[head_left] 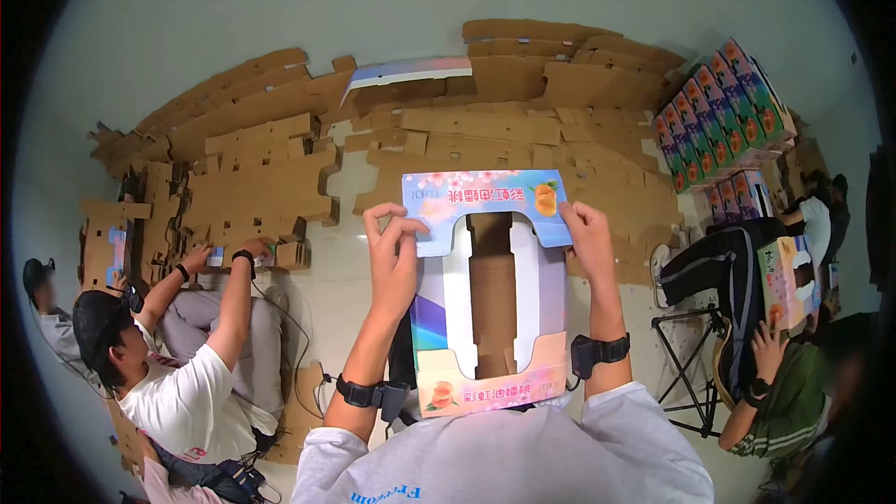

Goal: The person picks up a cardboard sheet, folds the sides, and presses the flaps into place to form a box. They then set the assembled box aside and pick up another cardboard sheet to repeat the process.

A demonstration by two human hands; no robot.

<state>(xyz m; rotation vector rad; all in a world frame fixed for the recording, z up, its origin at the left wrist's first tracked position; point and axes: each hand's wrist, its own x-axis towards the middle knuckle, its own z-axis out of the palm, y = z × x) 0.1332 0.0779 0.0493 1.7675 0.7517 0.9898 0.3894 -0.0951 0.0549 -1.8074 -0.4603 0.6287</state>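
Observation:
A printed peach carton (pixel 551 294) lies in front of my body, its pink and blue end panels decorated with peaches and blossoms. Through the large cut-out in its top, brown cardboard shows inside. My left hand (pixel 392 247) pinches the left corner of the far end panel, with its fingers bent over the edge. On the opposite corner, my right hand (pixel 588 235) grips the same panel, thumb and fingers closed at the edge. The fingertips of both hands are partly hidden by the panel.
Flat brown cardboard sheets (pixel 252 173) cover the floor left and ahead. Finished cartons (pixel 719 121) are stacked at the right. A person in a white shirt (pixel 182 392) works with cardboard at left; another, in a green shirt (pixel 784 411), holds a carton beside a black folding stool (pixel 691 364).

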